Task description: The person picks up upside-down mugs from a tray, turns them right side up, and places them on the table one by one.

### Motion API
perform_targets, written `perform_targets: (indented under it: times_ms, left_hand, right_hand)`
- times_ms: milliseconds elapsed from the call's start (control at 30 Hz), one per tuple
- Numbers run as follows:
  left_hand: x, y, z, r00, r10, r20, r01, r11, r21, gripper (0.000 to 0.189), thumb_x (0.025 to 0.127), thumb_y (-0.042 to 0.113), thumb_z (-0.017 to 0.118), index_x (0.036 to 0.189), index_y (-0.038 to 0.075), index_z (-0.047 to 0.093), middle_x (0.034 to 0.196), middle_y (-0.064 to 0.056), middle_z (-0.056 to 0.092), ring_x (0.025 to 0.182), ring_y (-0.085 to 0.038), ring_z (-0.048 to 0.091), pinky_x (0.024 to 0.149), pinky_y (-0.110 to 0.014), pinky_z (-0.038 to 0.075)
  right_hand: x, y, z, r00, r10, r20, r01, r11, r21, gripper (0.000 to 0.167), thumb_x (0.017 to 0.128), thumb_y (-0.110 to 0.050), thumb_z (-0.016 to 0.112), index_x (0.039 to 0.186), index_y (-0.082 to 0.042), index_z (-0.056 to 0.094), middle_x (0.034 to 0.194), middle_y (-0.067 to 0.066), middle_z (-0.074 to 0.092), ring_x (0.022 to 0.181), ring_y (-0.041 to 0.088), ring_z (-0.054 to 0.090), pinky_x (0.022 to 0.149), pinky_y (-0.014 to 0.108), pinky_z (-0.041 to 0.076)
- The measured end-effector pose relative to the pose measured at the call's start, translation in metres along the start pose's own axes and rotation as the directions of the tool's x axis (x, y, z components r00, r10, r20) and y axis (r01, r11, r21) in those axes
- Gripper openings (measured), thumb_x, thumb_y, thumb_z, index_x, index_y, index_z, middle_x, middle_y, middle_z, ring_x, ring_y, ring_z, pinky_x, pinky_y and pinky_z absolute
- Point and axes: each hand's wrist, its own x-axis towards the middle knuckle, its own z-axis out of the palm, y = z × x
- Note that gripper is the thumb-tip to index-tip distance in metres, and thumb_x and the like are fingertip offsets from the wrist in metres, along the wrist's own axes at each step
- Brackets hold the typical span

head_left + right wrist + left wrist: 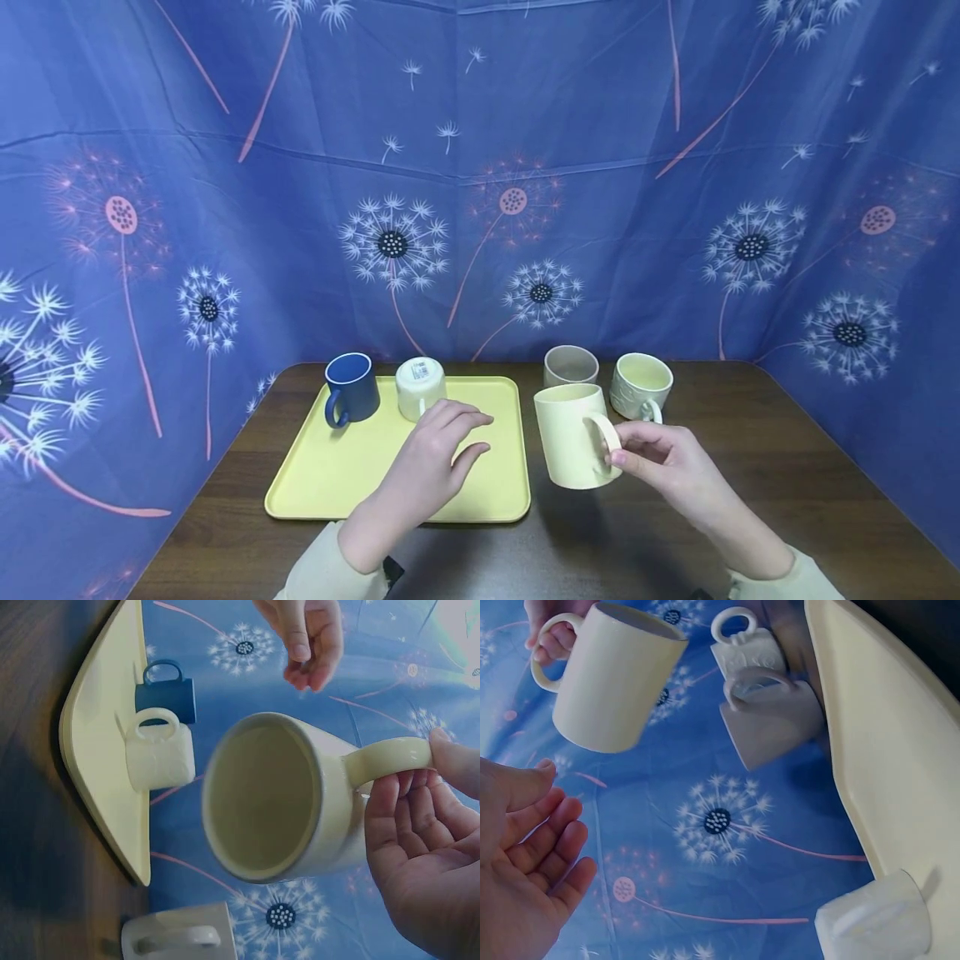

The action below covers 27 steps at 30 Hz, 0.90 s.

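My right hand (678, 471) pinches the handle of a pale yellow mug (572, 442) between thumb and fingers. The mug is up off the table, mouth upward and slightly tilted; its hollow inside shows in the right wrist view. My left hand (427, 458) hovers over the right part of a yellow tray (322, 487), fingers relaxed and slightly bent, holding nothing. Just beyond it a white mug (420, 390) stands upside down on the tray, its labelled base facing up. At the tray's far left corner stands an upright blue mug (356, 392).
Behind the held mug, a grey mug (570, 365) stands on the brown wooden table (780, 467), partly hidden. To its right is a pale green mug (637, 387) with a raised pattern. A blue dandelion-print cloth (630, 275) hangs behind and at both sides.
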Motion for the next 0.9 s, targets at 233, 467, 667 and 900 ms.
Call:
perform_targets:
  times_ms: [233,467,667,900]
  left_hand:
    - [-0.008,-0.01,0.004,0.999,-0.052,-0.014,0.053,0.998,0.037,0.031,0.075,0.008,0.078,0.103,0.008,0.066,0.1,-0.001,0.064,0.096,-0.017,0.056,0.086,-0.03,0.046]
    - [-0.015,-0.02,0.008,0.986,-0.165,-0.013,0.165,0.986,0.039,0.032,0.073,0.008,0.08,0.102,0.007,0.066,0.098,-0.002,0.065,0.095,-0.019,0.057,0.084,-0.034,0.047]
    - [-0.018,-0.027,0.01,0.959,-0.282,0.028,0.281,0.959,0.033,0.032,0.074,0.009,0.079,0.103,0.006,0.065,0.095,-0.003,0.065,0.092,-0.02,0.057,0.081,-0.036,0.048]
    - [-0.024,-0.038,0.014,0.939,-0.342,0.041,0.339,0.938,0.066,0.032,0.075,0.01,0.079,0.103,0.005,0.065,0.094,-0.005,0.065,0.092,-0.022,0.057,0.081,-0.038,0.049]
  right_hand:
    - [-0.002,0.006,-0.007,0.993,-0.031,-0.116,0.032,0.999,0.003,0.023,0.08,0.014,0.062,0.099,0.002,0.066,0.088,-0.007,0.069,0.078,0.003,0.064,0.067,0.019,0.051]
    - [-0.004,0.011,-0.016,0.975,-0.045,-0.218,0.039,0.999,-0.031,0.025,0.079,0.015,0.062,0.099,0.001,0.067,0.082,-0.007,0.068,0.073,0.004,0.063,0.065,0.017,0.049]
    - [-0.006,0.017,-0.028,0.966,-0.045,-0.254,0.049,0.999,0.009,0.022,0.081,0.016,0.06,0.101,0.007,0.065,0.082,-0.003,0.069,0.074,0.005,0.064,0.066,0.017,0.05]
    - [-0.007,0.023,-0.042,0.951,-0.066,-0.301,0.087,0.995,0.056,0.025,0.083,0.018,0.057,0.102,0.005,0.065,0.084,-0.005,0.071,0.077,0.003,0.065,0.071,0.014,0.05]
